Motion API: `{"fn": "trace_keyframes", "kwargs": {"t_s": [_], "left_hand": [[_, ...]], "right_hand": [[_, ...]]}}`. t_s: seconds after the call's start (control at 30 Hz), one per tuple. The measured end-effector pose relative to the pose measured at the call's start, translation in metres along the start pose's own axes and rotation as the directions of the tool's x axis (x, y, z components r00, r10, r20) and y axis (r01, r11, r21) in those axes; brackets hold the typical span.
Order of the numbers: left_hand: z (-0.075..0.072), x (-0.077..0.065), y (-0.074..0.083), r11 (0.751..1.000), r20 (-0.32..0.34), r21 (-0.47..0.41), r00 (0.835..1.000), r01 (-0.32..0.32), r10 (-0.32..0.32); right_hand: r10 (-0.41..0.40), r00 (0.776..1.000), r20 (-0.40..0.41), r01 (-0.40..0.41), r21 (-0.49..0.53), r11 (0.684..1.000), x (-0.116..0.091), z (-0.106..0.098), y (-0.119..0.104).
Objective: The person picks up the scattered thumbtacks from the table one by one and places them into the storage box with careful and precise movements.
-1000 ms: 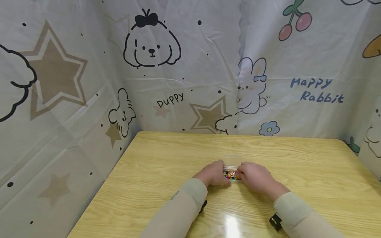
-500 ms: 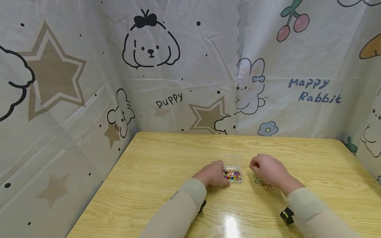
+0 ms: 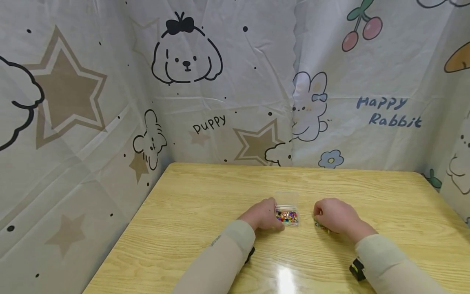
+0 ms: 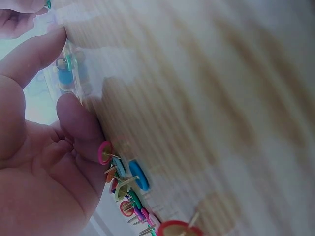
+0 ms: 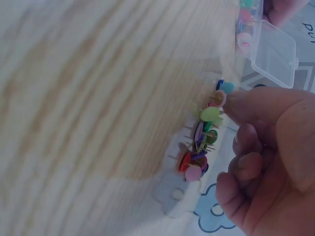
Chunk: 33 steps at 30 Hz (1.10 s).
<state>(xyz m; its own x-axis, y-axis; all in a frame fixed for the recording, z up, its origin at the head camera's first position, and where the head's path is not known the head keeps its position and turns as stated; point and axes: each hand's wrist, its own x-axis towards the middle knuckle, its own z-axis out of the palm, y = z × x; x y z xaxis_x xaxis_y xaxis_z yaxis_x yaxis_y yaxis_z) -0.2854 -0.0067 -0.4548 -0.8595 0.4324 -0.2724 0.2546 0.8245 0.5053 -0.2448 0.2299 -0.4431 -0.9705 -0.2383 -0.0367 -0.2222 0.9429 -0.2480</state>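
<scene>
My left hand (image 3: 261, 214) pinches the side of a small clear plastic box (image 3: 287, 223) between thumb and fingers. The box's lid (image 5: 275, 54) is raised at the back, and many-coloured thumbtacks (image 3: 286, 216) lie inside. To the right, my right hand (image 3: 335, 214) is over a loose pile of thumbtacks (image 5: 199, 137), partly hiding it in the head view. Its thumb and forefinger come together in a pinch at a pale pink thumbtack (image 5: 220, 98) on the pile's edge, the other fingers curled. Loose thumbtacks (image 4: 138, 175) show beyond my left palm in the left wrist view.
Both hands work on a light wood-grain table (image 3: 205, 192). A white curtain (image 3: 227, 81) printed with cartoon animals and stars hangs behind the table and along its left side. Black straps (image 3: 357, 269) sit at both wrists.
My right hand has left the box and moved right to the pile, lowering slightly in the last half second. My left hand stays on the box.
</scene>
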Motion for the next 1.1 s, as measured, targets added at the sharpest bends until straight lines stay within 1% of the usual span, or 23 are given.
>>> {"fn": "trace_keyframes", "kwargs": {"t_s": [0.13, 0.4, 0.5, 0.67, 0.83, 1.1], "left_hand": [[0.001, 0.0, 0.0, 1.0, 0.004, -0.015, 1.0, 0.012, -0.012], [0.002, 0.001, 0.001, 1.0, -0.005, -0.013, 1.0, 0.025, -0.025], [0.002, 0.0, 0.001, 1.0, -0.005, -0.011, 1.0, 0.028, -0.028], [0.001, 0.001, 0.002, 1.0, -0.006, 0.0, 1.0, 0.029, -0.029], [0.002, 0.001, 0.002, 1.0, -0.007, 0.002, 1.0, 0.03, -0.03], [0.001, 0.002, 0.002, 1.0, -0.007, 0.02, 1.0, 0.005, -0.005]], "right_hand": [[0.0, 1.0, 0.001, 0.0, -0.016, 1.0, 0.0, 0.001, -0.003], [-0.006, 1.0, -0.015, 0.005, -0.034, 0.999, 0.001, 0.006, -0.002], [-0.025, 0.999, -0.033, 0.024, -0.045, 0.999, 0.001, 0.007, -0.005], [-0.081, 0.993, -0.083, 0.076, -0.063, 0.995, 0.003, 0.004, -0.015], [-0.127, 0.987, -0.101, 0.123, -0.045, 0.991, 0.005, 0.002, -0.027], [-0.133, 0.987, -0.085, 0.132, -0.018, 0.991, 0.008, 0.006, -0.04]]}}
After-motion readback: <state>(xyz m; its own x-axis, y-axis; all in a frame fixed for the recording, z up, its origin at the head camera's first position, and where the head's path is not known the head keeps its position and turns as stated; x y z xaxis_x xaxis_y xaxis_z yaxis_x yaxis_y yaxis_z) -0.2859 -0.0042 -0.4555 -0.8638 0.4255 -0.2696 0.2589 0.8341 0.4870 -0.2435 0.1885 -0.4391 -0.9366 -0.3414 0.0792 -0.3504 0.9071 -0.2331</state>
